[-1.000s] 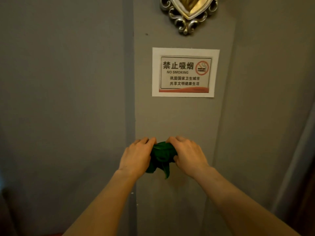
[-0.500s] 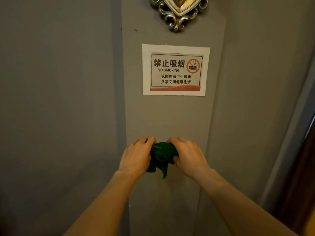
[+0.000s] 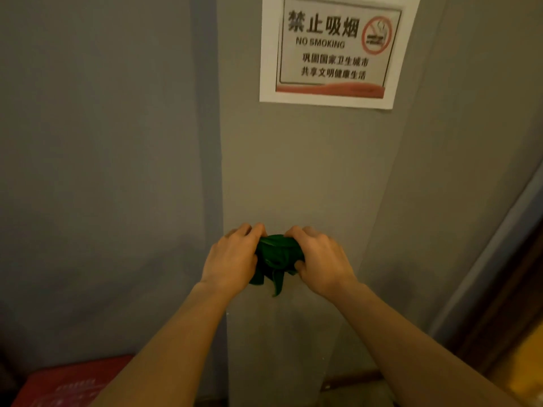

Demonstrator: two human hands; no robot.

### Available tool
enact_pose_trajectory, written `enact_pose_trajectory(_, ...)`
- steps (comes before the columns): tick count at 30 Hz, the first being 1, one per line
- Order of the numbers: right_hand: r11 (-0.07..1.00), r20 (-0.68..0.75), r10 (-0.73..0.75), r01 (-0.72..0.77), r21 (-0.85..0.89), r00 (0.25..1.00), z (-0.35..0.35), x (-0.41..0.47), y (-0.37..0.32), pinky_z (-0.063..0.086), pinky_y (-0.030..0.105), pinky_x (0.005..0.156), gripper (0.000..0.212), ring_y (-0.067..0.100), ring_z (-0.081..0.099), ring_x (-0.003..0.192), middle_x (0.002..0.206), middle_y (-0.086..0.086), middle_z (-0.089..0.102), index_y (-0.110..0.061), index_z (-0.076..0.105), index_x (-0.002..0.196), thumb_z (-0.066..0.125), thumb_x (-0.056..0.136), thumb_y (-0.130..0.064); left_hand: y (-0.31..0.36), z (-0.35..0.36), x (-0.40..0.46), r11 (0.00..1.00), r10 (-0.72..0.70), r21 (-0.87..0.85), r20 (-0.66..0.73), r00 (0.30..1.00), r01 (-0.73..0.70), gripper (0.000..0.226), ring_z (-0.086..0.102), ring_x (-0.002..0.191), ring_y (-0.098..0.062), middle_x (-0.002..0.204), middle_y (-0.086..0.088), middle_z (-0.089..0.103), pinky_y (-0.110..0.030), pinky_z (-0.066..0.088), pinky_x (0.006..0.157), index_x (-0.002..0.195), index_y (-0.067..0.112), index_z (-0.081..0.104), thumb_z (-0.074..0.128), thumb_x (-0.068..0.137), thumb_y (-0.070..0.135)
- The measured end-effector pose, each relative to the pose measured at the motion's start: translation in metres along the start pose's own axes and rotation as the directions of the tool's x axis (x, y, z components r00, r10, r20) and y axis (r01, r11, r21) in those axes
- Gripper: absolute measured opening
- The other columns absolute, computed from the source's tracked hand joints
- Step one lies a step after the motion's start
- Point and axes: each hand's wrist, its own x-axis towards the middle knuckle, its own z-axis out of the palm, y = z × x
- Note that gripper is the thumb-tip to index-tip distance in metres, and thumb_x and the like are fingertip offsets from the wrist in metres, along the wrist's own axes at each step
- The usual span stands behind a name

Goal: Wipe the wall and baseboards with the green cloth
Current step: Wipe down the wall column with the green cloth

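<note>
Both your hands grip the bunched dark green cloth against the grey painted wall, on the projecting column face below the white paper no-smoking sign. Your left hand closes on its left side, your right hand on its right, fingers curled over the top. The wad runs roughly side to side between them, and a loose pointed tail hangs straight down. A red box sits low left.

grey wall carries a no-smoking sign stuck flat; red box at its foot, bottom left.
</note>
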Motion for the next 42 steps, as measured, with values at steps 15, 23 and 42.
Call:
enact_pose_trajectory(15,0.997,0.140,-0.044,0.034,0.074,0.989,0.120,-0.023,0.118,0.052,0.044,0.072,0.046,0.035,0.061,0.095,0.110,0.008,0.061,-0.020,0.055,0.119,0.069,0.077,-0.006,0.023,0.156,-0.008,0.990,-0.136,0.069,0.184,0.973,0.126,0.035,0.059,0.096,-0.037,0.111,-0.008,0.056,-0.043,0.043,0.062,0.119,0.019,0.049,0.062,0.088,0.007)
enact_pose_trajectory(23,0.996,0.201,-0.055,0.039,0.086,0.978,0.237,-0.055,0.166,0.053,0.044,0.073,0.049,0.033,0.061,0.097,0.112,0.005,0.059,-0.024,0.053,0.122,0.068,0.078,-0.008,0.002,0.279,-0.051,0.986,-0.164,0.045,0.235,0.958,0.158,0.035,0.058,0.096,-0.035,0.110,-0.007,0.055,-0.045,0.047,0.065,0.117,0.020,0.048,0.063,0.088,0.007)
enact_pose_trajectory(42,0.987,0.241,-0.016,-0.023,0.156,0.970,0.608,-0.189,0.236,0.054,0.043,0.077,0.053,0.031,0.061,0.101,0.115,0.004,0.059,-0.027,0.052,0.124,0.069,0.077,-0.006,-0.097,0.617,-0.235,0.990,-0.134,-0.002,0.292,0.947,0.141,0.038,0.060,0.097,-0.034,0.109,-0.003,0.056,-0.050,0.053,0.071,0.116,0.025,0.048,0.066,0.086,0.010)
